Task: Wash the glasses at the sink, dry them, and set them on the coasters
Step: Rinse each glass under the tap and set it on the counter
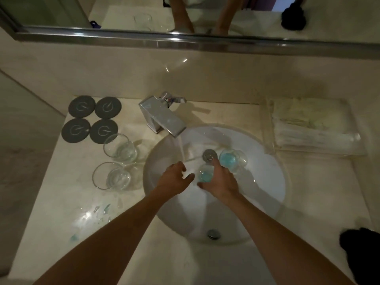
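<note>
Inside the white sink point(257, 182), my right hand point(221, 182) grips a glass with blue liquid point(204, 175), fingers wrapped over it. My left hand point(174, 177) hovers just left of that glass with relaxed fingers, under the water stream from the chrome faucet point(162, 118). A second glass with blue liquid point(232, 160) lies in the basin by the drain point(209, 155). Two clear glasses point(121, 149) point(112, 175) stand on the counter left of the sink. Several dark round coasters point(92, 119) lie bare at the back left.
Folded pale towels point(312, 124) sit in a clear tray right of the sink. Blue droplets and water point(102, 210) spot the counter at the front left. A black object point(362, 247) sits at the right edge. A mirror frame point(185, 40) runs above.
</note>
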`<state>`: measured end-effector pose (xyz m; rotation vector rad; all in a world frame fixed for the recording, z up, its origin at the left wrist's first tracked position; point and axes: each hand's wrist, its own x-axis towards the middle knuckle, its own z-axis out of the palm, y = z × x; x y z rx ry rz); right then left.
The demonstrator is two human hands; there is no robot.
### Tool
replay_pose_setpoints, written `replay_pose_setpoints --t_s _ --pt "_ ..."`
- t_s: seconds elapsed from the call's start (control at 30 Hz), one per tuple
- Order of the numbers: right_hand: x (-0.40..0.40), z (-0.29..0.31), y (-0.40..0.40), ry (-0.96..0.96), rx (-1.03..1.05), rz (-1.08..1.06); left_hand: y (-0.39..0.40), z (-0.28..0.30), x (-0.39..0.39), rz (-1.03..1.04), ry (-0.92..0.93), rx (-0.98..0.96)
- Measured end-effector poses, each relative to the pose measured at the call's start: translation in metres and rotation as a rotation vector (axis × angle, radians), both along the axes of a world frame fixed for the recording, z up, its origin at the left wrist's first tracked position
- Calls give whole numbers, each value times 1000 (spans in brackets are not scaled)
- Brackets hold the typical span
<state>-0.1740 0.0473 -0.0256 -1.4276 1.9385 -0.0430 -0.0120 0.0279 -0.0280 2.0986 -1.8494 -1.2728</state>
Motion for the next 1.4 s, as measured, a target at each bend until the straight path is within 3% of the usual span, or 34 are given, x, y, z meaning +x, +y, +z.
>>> replay_pose_setpoints --t_s 0.07,0.13,0.47,0.83,1.1,1.4 --pt "17 7 -12 -13 -52 38 -7 8 3 265 267 135" --pt "32 11 -27 -26 -106 74 -15 11 10 391 404 205" --pt "60 28 -72 37 -144 80 -33 -2 39 448 490 141" --pt "65 15 -58 -90 -38 -20 -39 -1 43 525 466 70" --pt "69 21 -63 -128 -100 -137 -33 6 37 506 453 71" --pt "78 29 -60 -80 -94 -78 -31 14 35 490 516 72"
